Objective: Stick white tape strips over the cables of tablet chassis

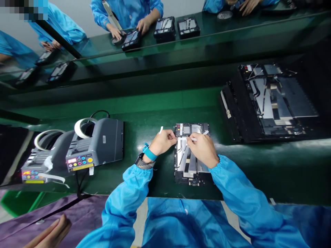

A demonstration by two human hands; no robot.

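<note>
An opened tablet lies flat in front of me, its silver inner plates, dark flex cables and small boards exposed. My left hand is at its upper left edge, thumb and fingertips pinched together; what is between them is hidden. A small white strip stands up behind that hand. Over the tablet's upper middle, my right hand pinches a short strip of white tape. Another pale piece sticks out above the right knuckles. A teal wrist strap circles my left wrist.
Two tape dispensers with white rolls stand at left. Stacked opened tablets are at right. Behind a raised ledge, co-workers in blue handle more devices. A bare hand of someone in purple is at lower left, near a green bin.
</note>
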